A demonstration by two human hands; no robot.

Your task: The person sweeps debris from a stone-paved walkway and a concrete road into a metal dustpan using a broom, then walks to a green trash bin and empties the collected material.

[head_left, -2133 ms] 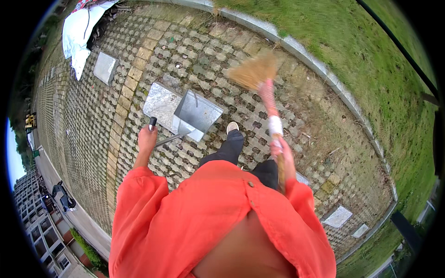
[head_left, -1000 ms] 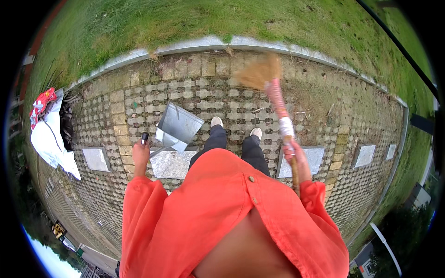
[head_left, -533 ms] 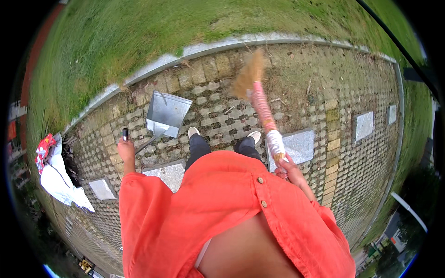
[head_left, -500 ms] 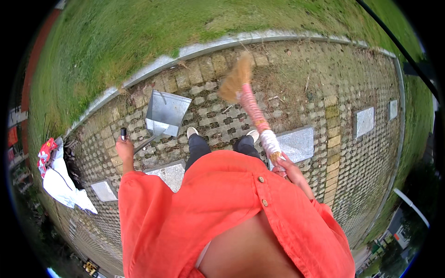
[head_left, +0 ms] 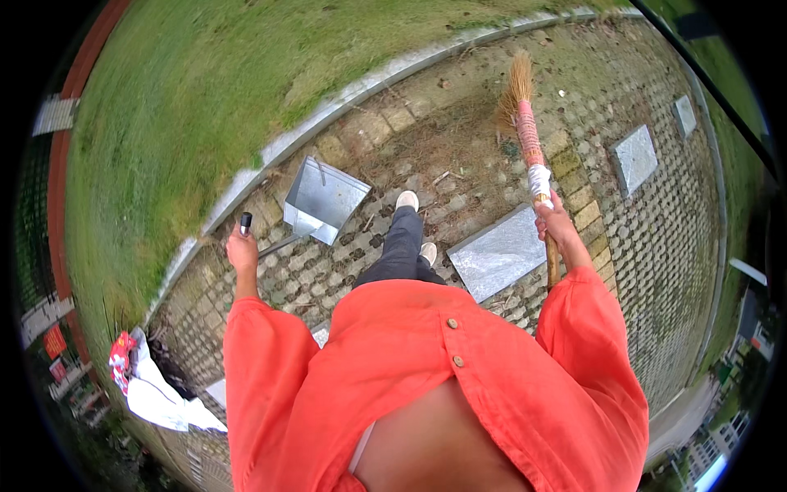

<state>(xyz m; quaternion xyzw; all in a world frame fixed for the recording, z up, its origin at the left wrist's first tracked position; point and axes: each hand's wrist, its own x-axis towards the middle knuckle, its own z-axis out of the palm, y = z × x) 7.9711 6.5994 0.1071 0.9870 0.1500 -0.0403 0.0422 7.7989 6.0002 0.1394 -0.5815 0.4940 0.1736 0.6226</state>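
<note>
My left hand (head_left: 243, 251) is closed round the handle of a metal dustpan (head_left: 326, 195). The handle's dark tip pokes out above the fist, and the silver pan lies on the paving ahead and to the right of that hand. Out to the right, my right hand (head_left: 556, 220) grips the wooden stick of a straw broom (head_left: 529, 135). Pink cord and white wrapping bind the broom above the hand. Its straw bristles (head_left: 520, 79) point away from me over the dirt-covered paving near the far kerb.
A pale kerb (head_left: 328, 115) curves between the paving and the grass (head_left: 205, 82). Flat stone slabs (head_left: 502, 252) lie on the perforated paving blocks. At the left sits a white and red sack (head_left: 160, 394). Dry debris (head_left: 447, 131) covers the ground ahead.
The broom has swung to the right and farther out, and my right hand has moved outward with it. My feet have stepped, one now ahead of the other. The dustpan stays in my left hand.
</note>
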